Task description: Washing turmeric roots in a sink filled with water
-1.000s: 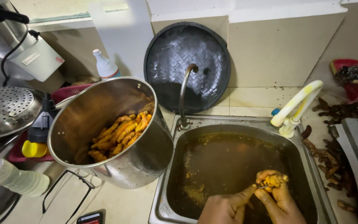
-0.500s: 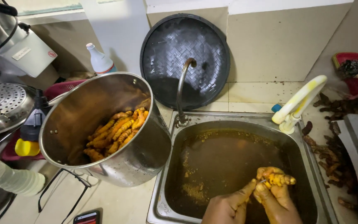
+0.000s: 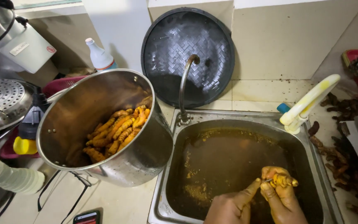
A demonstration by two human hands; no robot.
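Head view shows both hands low over the sink (image 3: pixel 162 207), which is full of brown, cloudy water. The right hand (image 3: pixel 284 199) closes its fingers around a small orange-yellow root (image 3: pixel 282 180), held just above the water. The left hand (image 3: pixel 233 205) pinches a thin metal blade (image 3: pixel 269 180) that touches the root. To do this scraping well, I think the root should stay firmly held and be turned little by little, with the blade moving away from the fingers, because the wet skin looks slippery. Beside the sink, on the desk (image 3: pixel 121 205), a big steel pot (image 3: pixel 146 153) leans on its side; it holds many orange roots (image 3: pixel 117 132) of the same kind. Dark peels (image 3: pixel 336 153) lie at the right of the sink.
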